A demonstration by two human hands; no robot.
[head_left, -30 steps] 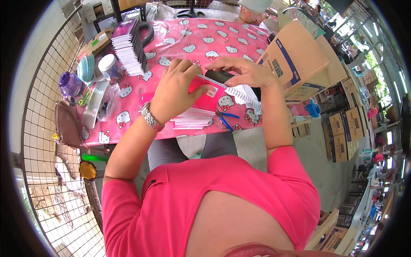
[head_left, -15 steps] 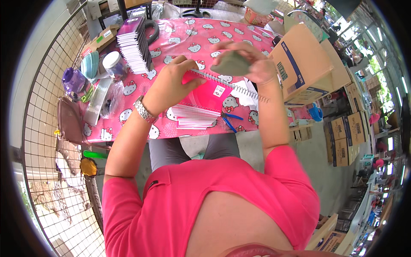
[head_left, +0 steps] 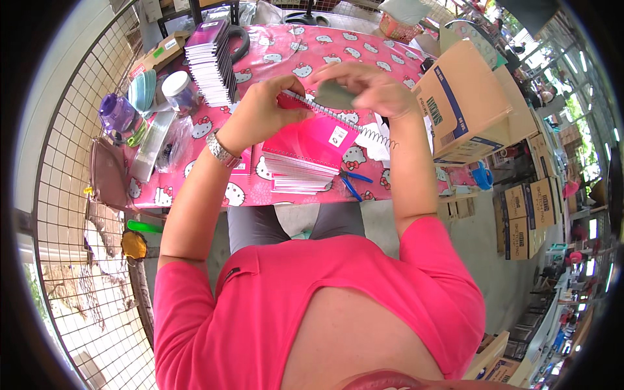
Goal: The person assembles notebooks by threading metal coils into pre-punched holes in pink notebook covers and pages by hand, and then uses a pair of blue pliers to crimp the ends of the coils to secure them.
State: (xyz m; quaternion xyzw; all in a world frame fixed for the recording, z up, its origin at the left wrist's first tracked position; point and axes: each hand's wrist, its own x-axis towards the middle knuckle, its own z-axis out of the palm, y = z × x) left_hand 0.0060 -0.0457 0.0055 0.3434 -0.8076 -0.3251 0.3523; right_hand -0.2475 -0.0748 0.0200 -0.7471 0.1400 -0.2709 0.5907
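Pink spiral notebook (head_left: pixel 312 133) tilts above the table's (head_left: pixel 273 49) near edge, left hand (head_left: pixel 263 110) pinching its 10 o'clock corner, right hand (head_left: pixel 364 88) curled at 1 o'clock gripping a grey piece (head_left: pixel 333 96).

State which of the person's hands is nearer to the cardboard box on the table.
Right. The right hand is raised just beside the cardboard box, with a small gap between them. The left hand grips the pink spiral notebook, farther from the box.

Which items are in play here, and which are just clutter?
In play: left hand and right hand on the pink spiral-bound notebook; stack of pink notebooks beneath.

Lying about: blue-handled pliers, brown cardboard box, clear plastic jar, purple bottle.
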